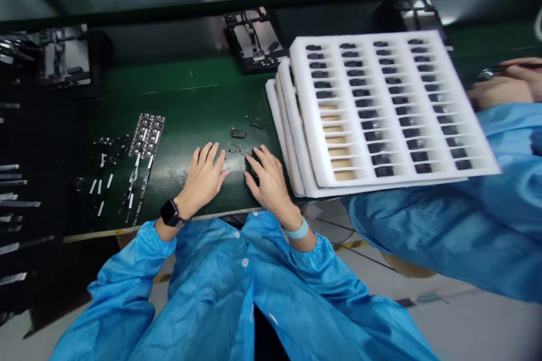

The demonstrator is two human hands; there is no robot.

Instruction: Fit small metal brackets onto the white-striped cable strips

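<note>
My left hand [202,177] lies palm down on the green bench [190,90], fingers stretched and slightly apart, holding nothing. To its right, my right hand [270,183] also rests palm down with its fingers spread. Just beyond the fingertips, between both hands, lie some tiny dark parts [237,149], too small to name. A little farther off are a small black rectangular part [239,133] and another small dark piece [256,123]. Left of my left hand lies a panel of small circuit boards [147,135], with flex cables [132,183] below it.
Stacked white foam trays [307,118] with rows of black parts stand at the right, overhanging the bench's front edge. Opened device housings [256,39] line the back. A co-worker's hand [503,87] is at far right. Dark matting with metallic strips [21,203] lies left.
</note>
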